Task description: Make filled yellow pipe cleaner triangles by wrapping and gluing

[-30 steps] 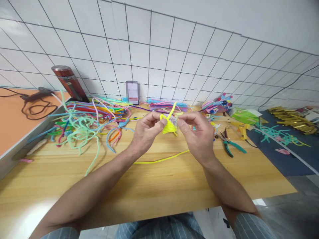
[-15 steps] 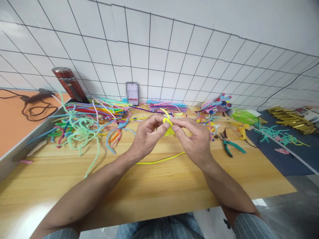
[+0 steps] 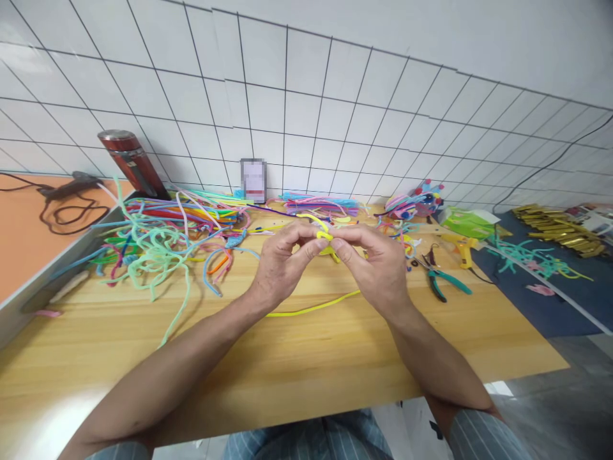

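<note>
Between my hands, above the wooden table, is a yellow pipe cleaner piece [image 3: 324,235] bent into a small loop, with one end sticking out up and to the left. My left hand [image 3: 286,259] pinches it between thumb and forefinger. From the other side my right hand [image 3: 371,265] pinches the same piece, the fingertips of both hands nearly touching. Part of the yellow piece shows just below the fingertips. A long yellow pipe cleaner [image 3: 311,310] lies on the table below my hands, its right end hidden by my right hand.
Tangled green pipe cleaners [image 3: 160,255] spread at the left, near a red thermos [image 3: 131,165]. A phone [image 3: 253,181] leans on the tiled wall. Pliers [image 3: 443,281] and a yellow glue gun [image 3: 462,250] lie at the right of the table [image 3: 297,370].
The protruding yellow end has swung to the left and lies lower. Both hands keep their pinch, with the loop turned slightly between the fingertips.
</note>
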